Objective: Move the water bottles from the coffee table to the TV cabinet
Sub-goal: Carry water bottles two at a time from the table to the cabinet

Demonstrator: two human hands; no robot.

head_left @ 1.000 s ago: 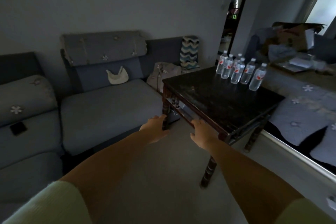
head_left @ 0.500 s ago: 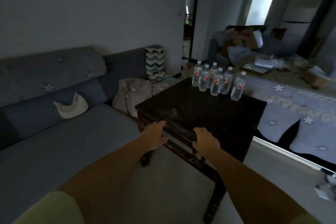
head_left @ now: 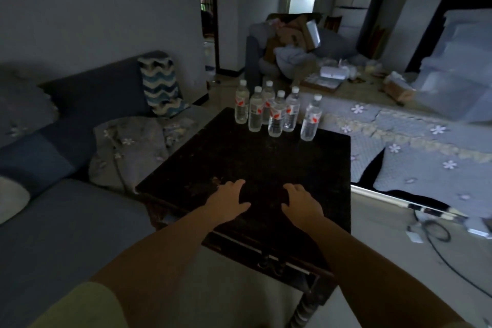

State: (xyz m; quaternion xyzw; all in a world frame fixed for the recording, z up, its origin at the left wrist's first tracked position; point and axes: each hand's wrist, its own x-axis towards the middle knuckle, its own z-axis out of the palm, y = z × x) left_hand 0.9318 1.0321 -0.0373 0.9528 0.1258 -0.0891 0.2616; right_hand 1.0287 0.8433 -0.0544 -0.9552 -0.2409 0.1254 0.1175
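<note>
Several clear water bottles point(head_left: 277, 112) with white caps and red-and-white labels stand upright in a cluster at the far edge of the dark wooden coffee table point(head_left: 279, 165). One bottle point(head_left: 310, 118) stands slightly apart on the right. My left hand point(head_left: 229, 201) and my right hand point(head_left: 300, 202) hover over the near part of the tabletop, fingers spread, holding nothing, well short of the bottles. The TV cabinet is not in view.
A grey-blue sofa point(head_left: 66, 221) runs along the left with a crumpled blanket point(head_left: 130, 152) and a zigzag-patterned cushion point(head_left: 159, 88). A flower-quilted seat point(head_left: 426, 157) lies right of the table. Cables point(head_left: 436, 234) trail on the floor at right. A doorway point(head_left: 209, 16) opens behind.
My view has swung right and closer to the table. Both hands moved from the table's near edge forward over its top, toward the bottles.
</note>
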